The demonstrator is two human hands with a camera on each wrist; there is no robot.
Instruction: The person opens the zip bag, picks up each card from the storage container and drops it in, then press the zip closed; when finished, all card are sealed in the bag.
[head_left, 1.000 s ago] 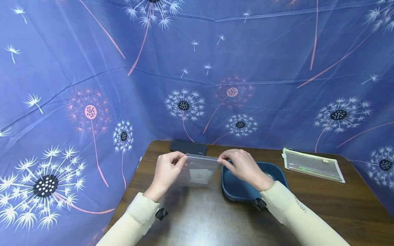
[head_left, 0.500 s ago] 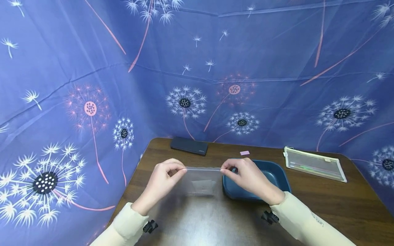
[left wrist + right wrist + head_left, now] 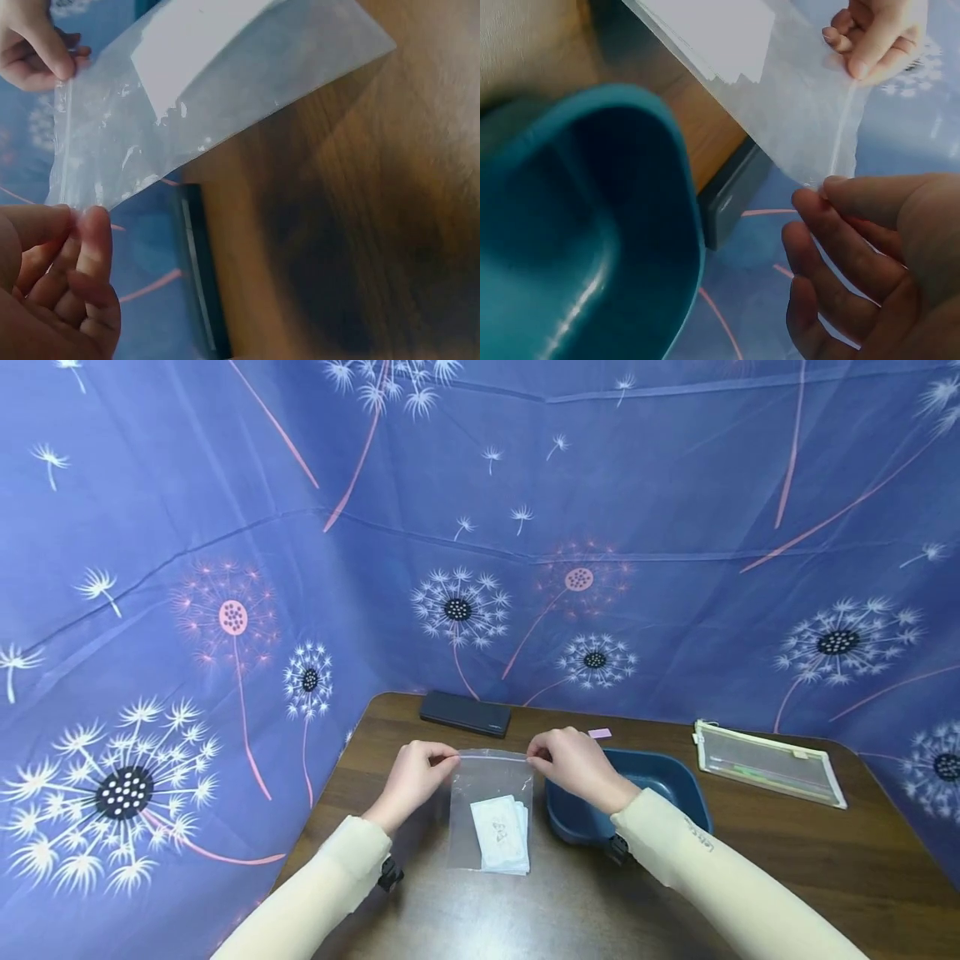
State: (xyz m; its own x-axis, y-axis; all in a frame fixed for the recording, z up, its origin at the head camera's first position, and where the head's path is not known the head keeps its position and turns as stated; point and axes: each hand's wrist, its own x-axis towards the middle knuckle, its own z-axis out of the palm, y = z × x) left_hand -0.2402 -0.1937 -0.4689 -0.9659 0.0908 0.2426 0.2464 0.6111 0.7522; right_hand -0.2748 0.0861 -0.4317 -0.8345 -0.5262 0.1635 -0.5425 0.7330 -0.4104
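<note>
A clear zip bag hangs over the table between both hands, its zip edge uppermost and pulled straight. Inside, low down, lie several white cards in a loose stack; the front one bears a small drawing. My left hand pinches one top corner of the bag between thumb and forefinger. At the opposite top corner, my right hand pinches the bag the same way. In the right wrist view the remaining fingers of the right hand are loosely bent. A blue basin stands below and beside the right hand.
A dark case lies at the table's back left. Behind the basin is a small pink piece. A mesh zip pouch with slim coloured items lies at the right. A patterned blue cloth hangs behind the wooden table.
The bag has swung from a slanted position to face me, so its full height and the cards now show plainly. Both hands keep their pinch. The pink piece has come into sight.
</note>
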